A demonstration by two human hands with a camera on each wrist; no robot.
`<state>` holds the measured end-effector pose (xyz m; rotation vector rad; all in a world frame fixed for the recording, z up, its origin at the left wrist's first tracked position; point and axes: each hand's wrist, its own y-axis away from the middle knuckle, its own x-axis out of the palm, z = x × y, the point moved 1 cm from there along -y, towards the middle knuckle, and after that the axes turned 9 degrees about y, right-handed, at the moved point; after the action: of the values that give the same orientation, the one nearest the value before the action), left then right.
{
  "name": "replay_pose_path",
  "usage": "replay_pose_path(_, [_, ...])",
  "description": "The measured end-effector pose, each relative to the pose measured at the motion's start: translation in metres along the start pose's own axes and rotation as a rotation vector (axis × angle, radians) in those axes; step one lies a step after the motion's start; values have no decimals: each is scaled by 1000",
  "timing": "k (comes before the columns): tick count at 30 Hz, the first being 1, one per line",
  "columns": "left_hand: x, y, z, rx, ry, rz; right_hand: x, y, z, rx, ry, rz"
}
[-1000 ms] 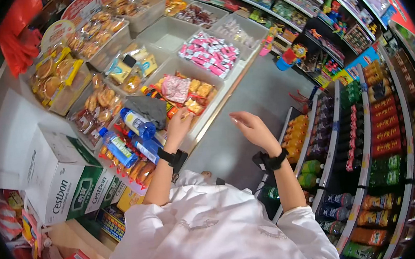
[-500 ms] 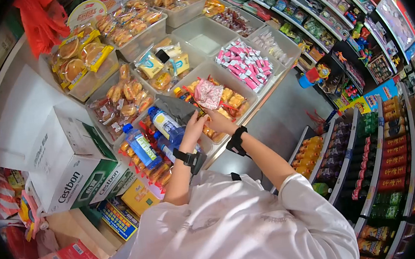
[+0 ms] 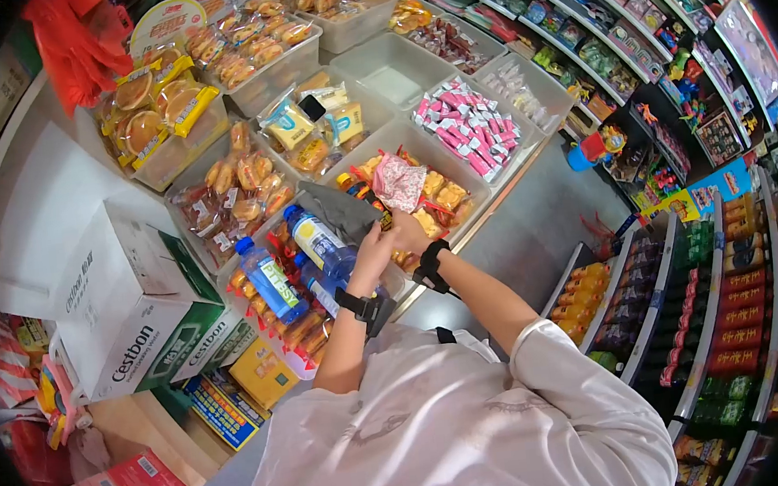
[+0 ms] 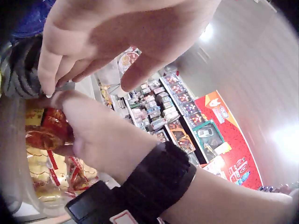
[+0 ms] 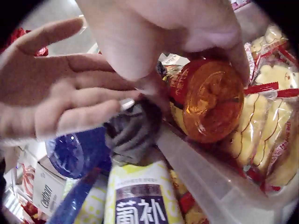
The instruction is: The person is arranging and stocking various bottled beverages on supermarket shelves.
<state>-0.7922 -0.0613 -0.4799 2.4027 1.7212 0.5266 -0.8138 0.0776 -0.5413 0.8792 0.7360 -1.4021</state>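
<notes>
Right hand (image 5: 175, 30): grips an amber drink bottle (image 5: 216, 102)
Left hand (image 5: 70, 93): loose, touching the grey bag (image 5: 134, 133)
Blue drink bottles (image 3: 318, 238): lie near the bag

Amber bottle (image 5: 215, 105) — glossy plastic, grey bag (image 5: 135, 135) — matt and creased

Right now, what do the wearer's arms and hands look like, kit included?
Left hand and right hand are ungloved. Forearms are uncovered below loose white short sleeves. Each wrist wears a wide black strap: left strap, right strap. Each has a boxy black unit: left unit, right unit.
</notes>
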Motion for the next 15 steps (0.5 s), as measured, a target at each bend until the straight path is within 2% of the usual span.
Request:
replay_pose_path(2, [2, 7, -9, -4, -31, 53, -11, 7, 1, 17, -23, 19])
replay_pose_path(5, [-3, -8, 18, 66, -42, 170, -42, 27, 21, 263, -70, 60])
replay_pose_path(8, [7, -6, 20, 141, -101, 87, -52, 45, 7, 366, -214, 74])
replay_pose_path(9, [8, -9, 25, 129, -143, 97, -56, 56, 3, 355, -287, 39])
replay_pose_path(13, [41, 14, -5, 44, -150, 119, -93, 108, 13, 403, -250, -207])
replay_pose_path(15, [64, 25, -17, 56, -60, 203, -112, 133, 15, 339, -239, -406])
